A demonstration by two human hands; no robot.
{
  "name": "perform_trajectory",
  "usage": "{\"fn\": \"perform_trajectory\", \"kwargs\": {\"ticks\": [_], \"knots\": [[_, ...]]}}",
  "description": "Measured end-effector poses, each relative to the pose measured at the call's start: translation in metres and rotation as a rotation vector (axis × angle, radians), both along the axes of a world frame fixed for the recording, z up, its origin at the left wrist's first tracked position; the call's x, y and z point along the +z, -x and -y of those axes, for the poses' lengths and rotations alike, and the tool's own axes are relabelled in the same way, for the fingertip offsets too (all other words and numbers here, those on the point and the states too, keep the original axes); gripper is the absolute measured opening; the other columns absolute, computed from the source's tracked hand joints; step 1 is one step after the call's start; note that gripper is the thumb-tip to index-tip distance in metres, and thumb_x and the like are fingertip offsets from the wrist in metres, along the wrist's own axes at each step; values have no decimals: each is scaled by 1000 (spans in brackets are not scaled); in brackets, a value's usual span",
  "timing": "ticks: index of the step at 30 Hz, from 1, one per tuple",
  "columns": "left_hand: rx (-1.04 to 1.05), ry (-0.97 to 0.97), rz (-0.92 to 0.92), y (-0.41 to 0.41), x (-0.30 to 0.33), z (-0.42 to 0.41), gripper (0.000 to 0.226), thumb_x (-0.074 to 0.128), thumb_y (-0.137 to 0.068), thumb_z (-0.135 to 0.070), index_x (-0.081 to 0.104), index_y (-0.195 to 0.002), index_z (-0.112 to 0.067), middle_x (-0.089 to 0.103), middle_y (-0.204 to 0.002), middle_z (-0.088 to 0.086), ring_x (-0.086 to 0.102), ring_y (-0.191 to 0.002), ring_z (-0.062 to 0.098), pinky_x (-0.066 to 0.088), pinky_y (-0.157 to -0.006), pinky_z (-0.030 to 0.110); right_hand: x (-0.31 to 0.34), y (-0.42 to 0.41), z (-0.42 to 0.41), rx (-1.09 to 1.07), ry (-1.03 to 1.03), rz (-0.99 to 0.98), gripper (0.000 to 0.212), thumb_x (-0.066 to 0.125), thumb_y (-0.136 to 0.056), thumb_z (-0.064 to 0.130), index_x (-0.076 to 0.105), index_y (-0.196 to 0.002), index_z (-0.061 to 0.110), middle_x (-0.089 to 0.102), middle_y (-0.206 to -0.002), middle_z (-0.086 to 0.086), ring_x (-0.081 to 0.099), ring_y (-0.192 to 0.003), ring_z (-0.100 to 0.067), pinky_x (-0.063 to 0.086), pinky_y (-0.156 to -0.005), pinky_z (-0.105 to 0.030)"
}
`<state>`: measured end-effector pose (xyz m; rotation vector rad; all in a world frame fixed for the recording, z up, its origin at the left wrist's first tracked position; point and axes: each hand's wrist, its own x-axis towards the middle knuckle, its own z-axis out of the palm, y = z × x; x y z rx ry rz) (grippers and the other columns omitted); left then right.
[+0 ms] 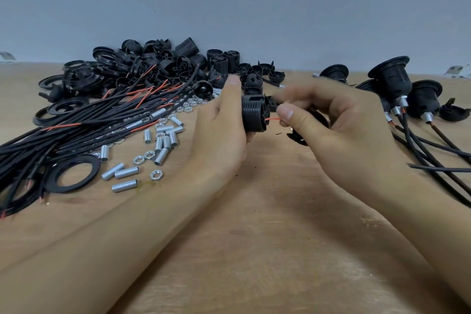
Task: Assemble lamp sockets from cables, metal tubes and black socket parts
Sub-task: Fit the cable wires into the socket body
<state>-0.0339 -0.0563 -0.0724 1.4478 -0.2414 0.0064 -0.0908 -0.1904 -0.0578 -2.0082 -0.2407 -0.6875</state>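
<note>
Above the middle of the wooden table: left hand wrapped round a black threaded socket body, thumb up along its far side, body lying sideways with its wired end toward the right. Right hand just beside it, thumb and forefinger pinching a thin red wire that runs into the socket's end face; other fingers curled, blurred. Black cap part partly hidden under the right hand; whether held or lying on the table, cannot tell. To the left: bundle of black cables with red cores, scattered threaded metal tubes, hex nuts, a flat black ring. Behind: heap of black socket parts. Far right: finished sockets standing mouth-up, cables trailing toward the table's edge.
</note>
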Motion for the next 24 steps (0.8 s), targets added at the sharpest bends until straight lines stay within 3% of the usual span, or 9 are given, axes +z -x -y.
{"fn": "perform_trajectory", "kwargs": {"ticks": [4,9,14,24], "knots": [[8,3,36,1,-2,1,54,36,-102,-48,51,-58,-21,43,-46,-2,32,-34,8,24,-36,15,-1,0,-1,-7,-7,58,16,70,-90,11,70,-86,27,68,-71,15,63,-69,1,45,-65,-9],[62,10,76,2,-2,-1,60,34,-101,-48,57,-50,-29,45,-46,-7,38,-40,9,27,-44,24,-2,1,-4,-1,2,81,11,70,-90,15,72,-88,26,68,-78,7,62,-68,-1,50,-63,-16],[47,36,68,2,-1,-2,56,33,-95,-54,58,-51,-29,47,-50,-5,40,-42,10,27,-45,26,-1,2,-5,7,-19,83,9,70,-90,14,72,-86,22,67,-74,6,59,-64,-2,46,-61,-14],[-2,107,64,4,-1,-1,54,33,-102,-46,55,-58,-24,45,-48,-5,36,-36,7,26,-35,17,0,1,-7,16,-35,50,15,66,-92,10,69,-80,19,57,-60,18,51,-55,1,37,-55,-8]]}}
